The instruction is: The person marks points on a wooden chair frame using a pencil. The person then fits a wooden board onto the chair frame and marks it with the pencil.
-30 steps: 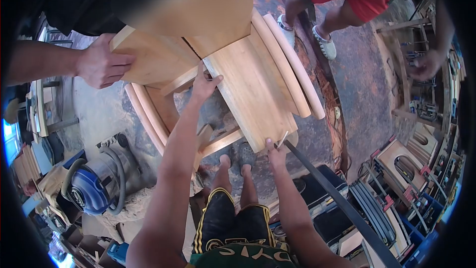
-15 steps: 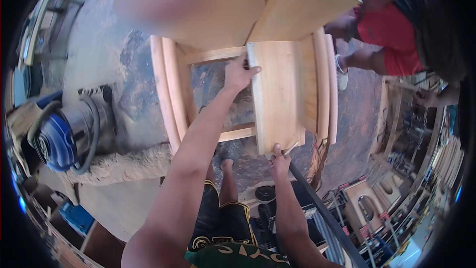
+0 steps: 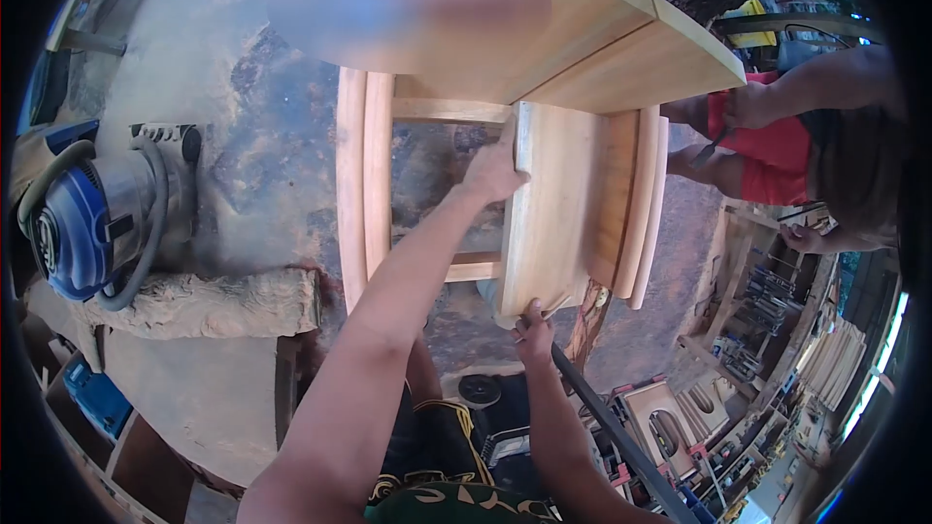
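A pale wooden board (image 3: 555, 204) lies lengthwise across a wooden frame with rounded side rails (image 3: 351, 175). My left hand (image 3: 493, 173) is closed on the board's left long edge, with the thumb on top. At the near end, my right hand (image 3: 534, 332) grips the board's end, thumb up. A thin light stick (image 3: 556, 309) sticks out from the right hand's fingers; its kind is unclear. Wide joined panels (image 3: 592, 49) rise at the far side of the frame, partly behind a blurred patch.
A blue and silver shop vacuum (image 3: 78, 243) with a hose stands at left beside a rough wood slab (image 3: 214, 301). Another person in red shorts (image 3: 767, 160) stands at right, a hand near the panel corner. Clamps and cut wooden parts (image 3: 660, 422) lie lower right.
My view has shifted, and the frame appears further right. The board sits lower in the frame's opening, with both hands still on it. The other person's arm now reaches toward the panel.
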`<action>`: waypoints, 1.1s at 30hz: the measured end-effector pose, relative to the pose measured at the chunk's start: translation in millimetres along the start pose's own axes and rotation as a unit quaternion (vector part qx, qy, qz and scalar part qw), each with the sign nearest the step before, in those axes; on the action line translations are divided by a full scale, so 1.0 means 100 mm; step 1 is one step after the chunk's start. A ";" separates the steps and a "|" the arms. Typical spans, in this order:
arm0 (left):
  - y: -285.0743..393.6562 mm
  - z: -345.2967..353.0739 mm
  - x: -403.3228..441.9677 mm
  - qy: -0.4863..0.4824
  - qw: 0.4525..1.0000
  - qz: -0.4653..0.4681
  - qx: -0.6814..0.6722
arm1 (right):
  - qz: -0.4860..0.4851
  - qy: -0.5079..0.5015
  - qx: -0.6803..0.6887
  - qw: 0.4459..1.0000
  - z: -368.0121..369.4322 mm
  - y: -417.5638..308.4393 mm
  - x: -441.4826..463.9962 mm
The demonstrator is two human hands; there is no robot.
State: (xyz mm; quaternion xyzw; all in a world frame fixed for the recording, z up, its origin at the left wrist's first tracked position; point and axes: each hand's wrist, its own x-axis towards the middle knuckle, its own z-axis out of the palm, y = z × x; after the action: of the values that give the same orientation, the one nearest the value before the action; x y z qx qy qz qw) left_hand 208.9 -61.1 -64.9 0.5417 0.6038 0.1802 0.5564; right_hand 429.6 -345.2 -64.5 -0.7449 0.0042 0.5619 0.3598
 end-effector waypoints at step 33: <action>-0.32 0.06 0.45 -0.013 0.993 0.078 -0.082 | -0.018 0.039 0.020 0.999 0.04 0.00 -0.08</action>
State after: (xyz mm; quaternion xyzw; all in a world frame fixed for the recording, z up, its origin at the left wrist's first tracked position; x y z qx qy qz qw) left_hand 208.9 -35.9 -114.0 0.5420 0.5356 0.2649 0.5910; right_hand 423.1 -345.7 -57.9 -0.7586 0.0164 0.5259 0.3843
